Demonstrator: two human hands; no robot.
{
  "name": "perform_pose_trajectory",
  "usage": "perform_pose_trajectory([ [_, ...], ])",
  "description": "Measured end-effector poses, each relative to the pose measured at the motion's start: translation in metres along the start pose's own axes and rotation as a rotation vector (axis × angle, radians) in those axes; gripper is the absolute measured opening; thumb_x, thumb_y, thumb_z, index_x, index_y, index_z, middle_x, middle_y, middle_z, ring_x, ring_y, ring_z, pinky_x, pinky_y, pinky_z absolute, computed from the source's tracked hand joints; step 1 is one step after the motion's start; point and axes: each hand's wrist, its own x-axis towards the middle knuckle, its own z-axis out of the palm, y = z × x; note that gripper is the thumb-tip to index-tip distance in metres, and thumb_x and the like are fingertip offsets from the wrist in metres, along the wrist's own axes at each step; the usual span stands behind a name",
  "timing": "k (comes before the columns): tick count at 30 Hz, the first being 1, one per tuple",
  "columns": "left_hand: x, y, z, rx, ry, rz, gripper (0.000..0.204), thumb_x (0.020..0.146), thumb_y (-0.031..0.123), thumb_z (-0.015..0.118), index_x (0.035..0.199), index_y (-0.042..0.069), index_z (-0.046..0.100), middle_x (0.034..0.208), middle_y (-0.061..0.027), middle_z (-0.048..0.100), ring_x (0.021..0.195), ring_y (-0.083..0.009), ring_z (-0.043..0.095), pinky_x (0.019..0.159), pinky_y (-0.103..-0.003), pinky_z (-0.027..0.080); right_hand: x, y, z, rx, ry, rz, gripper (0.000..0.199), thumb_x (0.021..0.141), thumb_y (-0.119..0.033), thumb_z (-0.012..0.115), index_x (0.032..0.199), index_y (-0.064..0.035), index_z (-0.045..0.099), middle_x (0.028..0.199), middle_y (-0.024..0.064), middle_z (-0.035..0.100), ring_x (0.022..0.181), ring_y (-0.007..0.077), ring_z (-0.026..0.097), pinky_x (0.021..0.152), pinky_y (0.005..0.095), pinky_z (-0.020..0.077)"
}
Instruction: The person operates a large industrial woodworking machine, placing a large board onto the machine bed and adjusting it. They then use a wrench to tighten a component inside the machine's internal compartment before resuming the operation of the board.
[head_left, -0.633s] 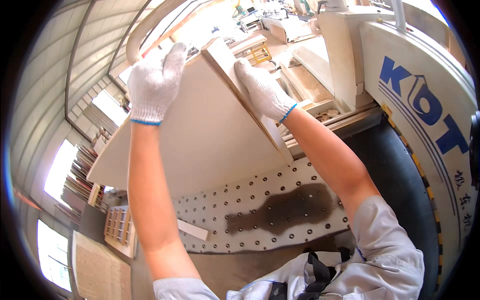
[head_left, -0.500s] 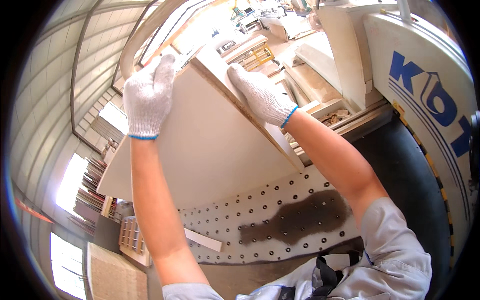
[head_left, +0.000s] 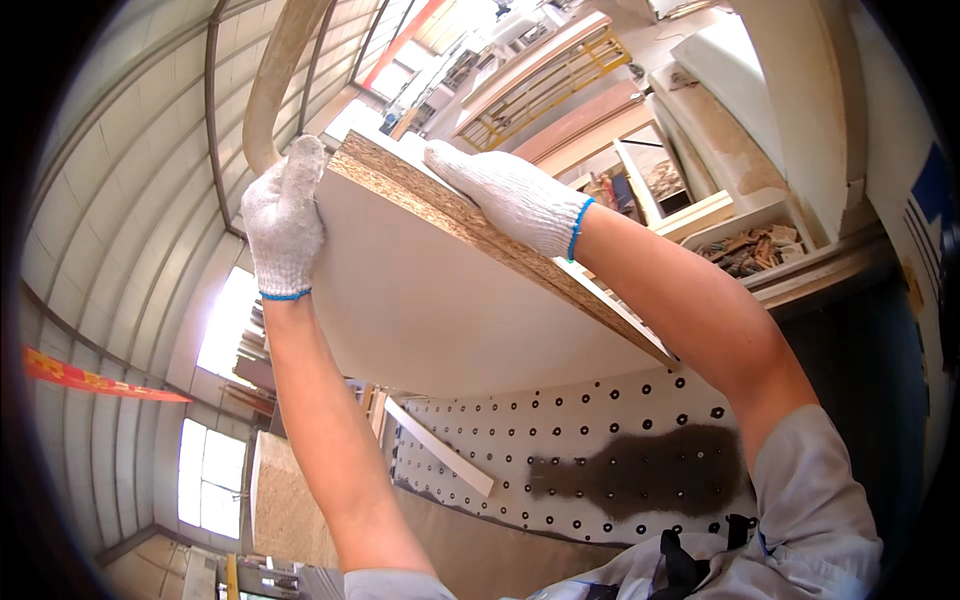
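Note:
A large white-faced particleboard panel point(head_left: 450, 300) is tilted up in front of me. Its rough brown edge point(head_left: 500, 240) faces me and seems to show two layers. My left hand point(head_left: 285, 215), in a white knitted glove with a blue cuff, is closed at the panel's upper left side; its fingertips are partly hidden. My right hand point(head_left: 515, 195), gloved the same way, grips the brown edge from the upper right, its fingers reaching over the far face. The panel's lower part stands over a pale table point(head_left: 480, 415) dotted with black round fittings.
A narrow white strip point(head_left: 440, 447) lies on the table beside a dark stain point(head_left: 650, 470). Wood scraps fill a bin point(head_left: 745, 250) at right, near a large white machine point(head_left: 900, 130). A beige curved pipe point(head_left: 275, 90) rises beyond my left hand. Boards rest on a yellow-framed cart point(head_left: 540, 85) behind.
The panel has tilted so that more of its brown edge faces me, and its lower corner sits further right. Both hands keep hold. My view has turned as well.

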Motion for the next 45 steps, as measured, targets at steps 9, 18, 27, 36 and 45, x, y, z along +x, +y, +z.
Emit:
perform_pose_trajectory([
  [9,0.012,-0.009,0.011,-0.021,0.021,-0.063,0.045,0.104,0.038,0.066,0.079,0.0,0.07,0.069,0.0033,0.057,0.067,-0.0064,0.047,0.061,-0.026,0.04,0.002,0.009,-0.007,0.14,-0.024,-0.029,0.077,0.101,-0.063,0.05,0.126,0.0081,0.065,0.113,0.02,0.072,0.102,0.0218,0.065,0.094,0.0341,0.0489],
  [18,0.012,-0.017,0.003,-0.048,-0.005,-0.044,0.043,0.104,0.035,0.065,0.083,-0.001,0.071,0.07,0.0028,0.059,0.067,-0.006,0.048,0.06,-0.026,0.04,-0.009,0.0,-0.015,0.071,-0.098,-0.026,0.063,0.09,-0.049,0.075,0.121,0.0063,0.068,0.105,0.012,0.071,0.099,0.0155,0.064,0.089,0.0322,0.0511],
  [27,0.011,-0.016,-0.006,-0.057,-0.066,-0.078,0.04,0.102,0.036,0.067,0.093,-0.002,0.073,0.082,-0.0015,0.066,0.073,-0.0069,0.057,0.066,-0.023,0.045,-0.011,0.006,-0.014,0.159,-0.17,-0.012,0.074,0.079,-0.048,0.083,0.127,0.0053,0.065,0.109,0.0138,0.072,0.101,0.0189,0.066,0.093,0.0326,0.0518],
  [36,0.005,-0.008,-0.005,-0.025,-0.065,-0.06,0.041,0.103,0.037,0.066,0.091,-0.002,0.073,0.08,0.0001,0.065,0.074,-0.0067,0.054,0.067,-0.024,0.043,-0.018,0.02,-0.013,-0.008,-0.174,-0.081,0.083,0.076,-0.058,0.083,0.124,0.0075,0.065,0.112,0.0208,0.071,0.107,0.026,0.066,0.096,0.0358,0.0503],
  [45,0.027,-0.052,-0.022,0.19,-0.156,0.083,0.069,0.104,0.065,0.047,0.105,0.001,0.073,0.083,-0.0045,0.064,0.078,-0.0165,0.056,0.074,-0.034,0.048,-0.166,0.15,-0.024,0.093,0.12,0.249,0.048,0.109,-0.041,0.05,0.096,0.0018,0.067,0.09,0.0056,0.067,0.09,0.0111,0.056,0.082,0.0334,0.0495],
])
